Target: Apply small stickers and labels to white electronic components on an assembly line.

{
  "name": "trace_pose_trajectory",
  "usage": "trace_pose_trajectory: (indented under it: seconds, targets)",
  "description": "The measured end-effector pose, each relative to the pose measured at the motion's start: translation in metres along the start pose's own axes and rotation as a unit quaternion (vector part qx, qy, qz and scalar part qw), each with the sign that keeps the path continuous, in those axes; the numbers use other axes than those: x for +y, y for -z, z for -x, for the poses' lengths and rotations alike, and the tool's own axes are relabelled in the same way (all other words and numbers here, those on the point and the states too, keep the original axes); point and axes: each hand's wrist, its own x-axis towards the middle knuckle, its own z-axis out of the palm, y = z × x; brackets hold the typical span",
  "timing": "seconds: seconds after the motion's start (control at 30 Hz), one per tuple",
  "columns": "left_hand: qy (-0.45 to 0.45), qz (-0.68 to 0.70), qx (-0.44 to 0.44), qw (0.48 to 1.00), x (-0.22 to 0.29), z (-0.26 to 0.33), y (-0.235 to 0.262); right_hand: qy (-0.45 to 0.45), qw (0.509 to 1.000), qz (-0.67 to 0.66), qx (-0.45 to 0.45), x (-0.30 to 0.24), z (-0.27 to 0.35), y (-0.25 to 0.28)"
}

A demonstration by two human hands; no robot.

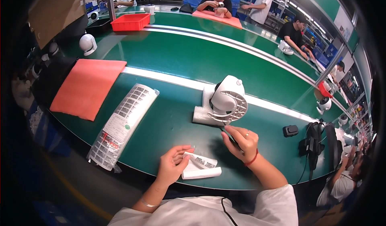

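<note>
A small white fan-like device (227, 99) lies tilted on a white foam block (201, 114) on the green bench. My right hand (241, 140) is just in front of it, fingers closed around a thin dark tool whose tip points toward the device's base. My left hand (172, 163) rests on a curled white strip of labels (200, 166) near the bench's front edge, fingers pinching its left end.
A long plastic-wrapped sheet of labels (122, 123) lies to the left, beside an orange mat (87, 87). A small black block (290, 130) and black cables (311, 143) sit at right. A red tray (129, 22) and other people are at far benches.
</note>
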Motion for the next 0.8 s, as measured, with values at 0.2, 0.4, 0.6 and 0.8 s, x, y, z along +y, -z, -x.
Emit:
trace_pose_trajectory:
  seconds: [0.2, 0.4, 0.6, 0.8]
  targets:
    - [-0.018, 0.001, -0.001, 1.000, -0.002, 0.002, 0.005, -0.025, 0.997, -0.049, 0.062, 0.005, -0.044, 0.069]
    - [-0.023, 0.005, -0.016, 1.000, 0.000, 0.002, 0.003, -0.110, 0.982, -0.003, -0.157, 0.039, -0.089, 0.062]
    - [-0.020, -0.011, -0.018, 1.000, -0.005, 0.001, 0.003, -0.084, 0.920, 0.071, -0.375, 0.074, -0.104, 0.036]
    - [-0.027, -0.018, -0.014, 0.999, -0.001, 0.001, 0.003, -0.066, 0.919, 0.055, -0.385, 0.069, -0.121, 0.032]
